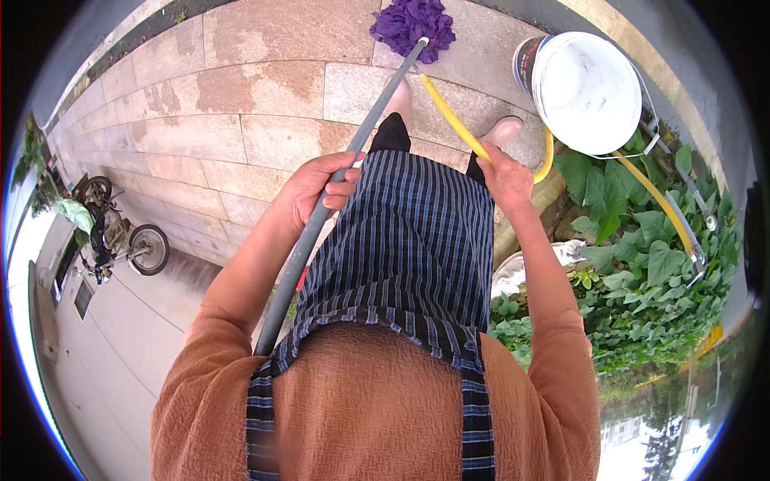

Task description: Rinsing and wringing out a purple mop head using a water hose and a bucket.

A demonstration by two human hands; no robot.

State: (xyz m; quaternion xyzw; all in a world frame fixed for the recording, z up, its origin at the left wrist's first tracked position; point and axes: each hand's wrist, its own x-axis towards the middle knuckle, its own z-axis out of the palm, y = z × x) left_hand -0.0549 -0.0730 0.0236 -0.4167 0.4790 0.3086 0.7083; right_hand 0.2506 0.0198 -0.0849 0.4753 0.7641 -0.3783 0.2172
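Note:
My left hand (322, 186) grips the grey pole of a mop (368, 123), which slants from beside my left shoulder down to the ground. Its purple cloth head (415, 27) rests on the stone paving beyond my feet. In my right hand (504, 177) is a yellow hose (452, 113), its free end pointing toward the mop head. A thin, faint streak shows at the hose mouth; whether water flows there I cannot tell. Behind my right hand the hose loops away toward a white plastic bucket (592, 93), which stands on the right with its wire handle hanging down.
Stone paving (264, 90) with damp patches spreads to the left. Leafy green plants (656, 258) border the right, where more yellow hose (659, 198) runs to a metal fitting. A whitish crumpled thing (517, 270) lies beside the plants. Farther left stands a motorcycle (111, 231).

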